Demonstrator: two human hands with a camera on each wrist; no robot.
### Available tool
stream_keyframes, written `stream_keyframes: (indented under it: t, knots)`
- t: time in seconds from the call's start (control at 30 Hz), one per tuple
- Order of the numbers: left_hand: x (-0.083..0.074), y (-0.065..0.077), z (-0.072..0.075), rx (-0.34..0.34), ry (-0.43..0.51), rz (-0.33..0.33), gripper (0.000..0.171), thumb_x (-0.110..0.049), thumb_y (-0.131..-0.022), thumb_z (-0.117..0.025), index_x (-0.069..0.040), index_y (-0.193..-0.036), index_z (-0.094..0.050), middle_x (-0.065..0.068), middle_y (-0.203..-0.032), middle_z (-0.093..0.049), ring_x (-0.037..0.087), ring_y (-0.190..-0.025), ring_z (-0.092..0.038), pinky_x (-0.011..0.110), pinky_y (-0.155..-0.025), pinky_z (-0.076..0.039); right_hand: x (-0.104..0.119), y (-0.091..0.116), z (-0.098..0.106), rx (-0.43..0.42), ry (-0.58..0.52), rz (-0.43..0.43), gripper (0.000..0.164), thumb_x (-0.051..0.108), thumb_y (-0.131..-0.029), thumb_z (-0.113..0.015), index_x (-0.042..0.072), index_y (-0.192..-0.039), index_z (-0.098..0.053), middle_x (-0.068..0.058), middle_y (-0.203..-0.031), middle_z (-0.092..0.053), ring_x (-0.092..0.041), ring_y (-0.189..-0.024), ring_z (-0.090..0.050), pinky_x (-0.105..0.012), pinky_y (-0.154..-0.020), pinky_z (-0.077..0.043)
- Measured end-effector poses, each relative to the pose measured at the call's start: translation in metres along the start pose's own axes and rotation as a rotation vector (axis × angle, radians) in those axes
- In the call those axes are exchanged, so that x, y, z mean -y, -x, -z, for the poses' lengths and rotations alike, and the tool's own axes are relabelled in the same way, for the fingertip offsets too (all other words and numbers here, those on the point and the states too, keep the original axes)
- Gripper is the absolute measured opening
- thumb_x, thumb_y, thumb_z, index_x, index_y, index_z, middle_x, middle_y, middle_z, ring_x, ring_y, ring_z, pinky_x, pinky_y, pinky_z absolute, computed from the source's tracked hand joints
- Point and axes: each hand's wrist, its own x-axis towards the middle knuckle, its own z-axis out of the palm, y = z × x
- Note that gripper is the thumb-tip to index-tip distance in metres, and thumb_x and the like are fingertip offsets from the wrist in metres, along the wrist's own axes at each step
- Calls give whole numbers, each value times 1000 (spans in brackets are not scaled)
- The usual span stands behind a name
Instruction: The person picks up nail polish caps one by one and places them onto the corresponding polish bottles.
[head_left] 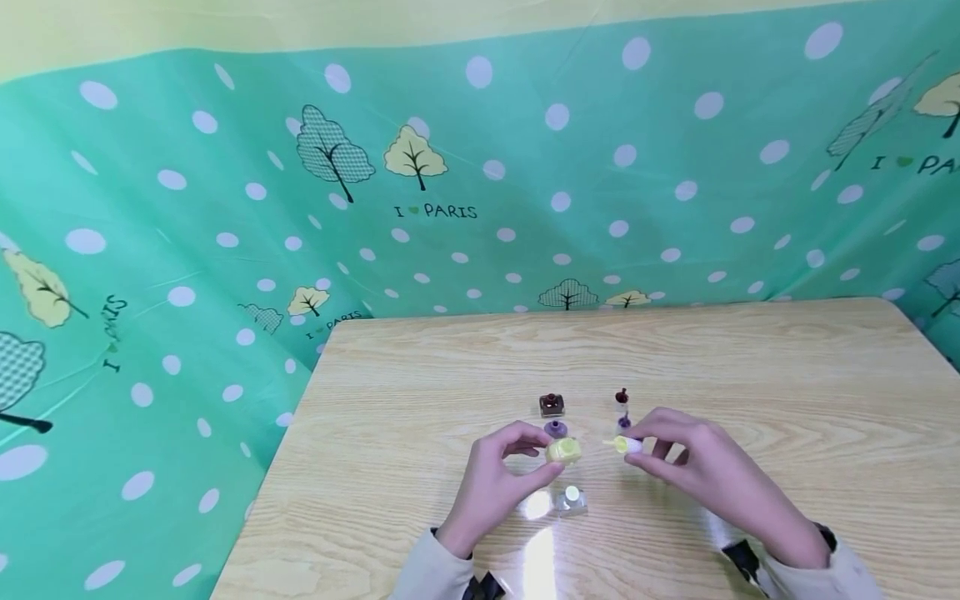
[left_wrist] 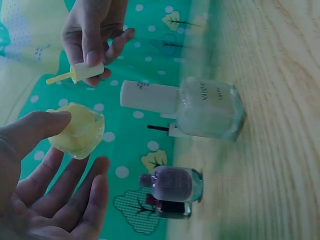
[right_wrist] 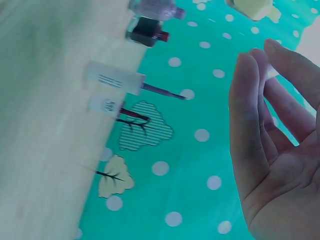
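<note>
My left hand [head_left: 501, 472] pinches an uncapped nail polish bottle [head_left: 563, 451] of pale yellow between thumb and fingers, raised off the table. In the left wrist view the yellow bottle [left_wrist: 79, 131] is tilted, its neck partly behind the thumb. Across from it, my right hand [head_left: 693, 454] pinches a white brush cap [head_left: 630, 446] between thumb and fingertips. Its yellow-coated brush [left_wrist: 59, 78] points toward the left hand's side in the head view. In the right wrist view the fingers [right_wrist: 245, 115] hide most of that cap.
Behind the left hand stand an uncapped dark red bottle [head_left: 551, 407] and an uncapped purple bottle [head_left: 555, 428]. A capped clear bottle [left_wrist: 210, 107] stands nearer. Two white caps, one with a purple brush [right_wrist: 162, 90], one with a dark red brush [right_wrist: 135, 114], stand brush-up on the wooden table [head_left: 420, 367].
</note>
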Motion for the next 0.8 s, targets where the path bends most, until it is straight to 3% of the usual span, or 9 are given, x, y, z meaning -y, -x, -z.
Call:
stream_keyframes:
  t: [0.43, 0.8]
  knots:
    - [-18, -6, 3, -9, 63, -35, 26, -18, -81, -82, -15, -104, -70, -5, -105, -73, 13, -93, -69, 33, -87, -58, 21, -5, 12, -94, -5, 64, 24, 11, -86, -77, 21, -107, -75, 17, -93, -61, 2, -71, -57, -20, -60, -56]
    - [-27, -8, 13, -32, -32, -110, 24, -19, -82, -82, -17, -104, -72, -6, -102, -73, 11, -92, -67, 30, -85, -57, 24, -7, 20, -103, 13, 118, 26, 8, -86, -77, 22, -108, -73, 17, -94, -63, 2, -72, -56, -18, -60, -53]
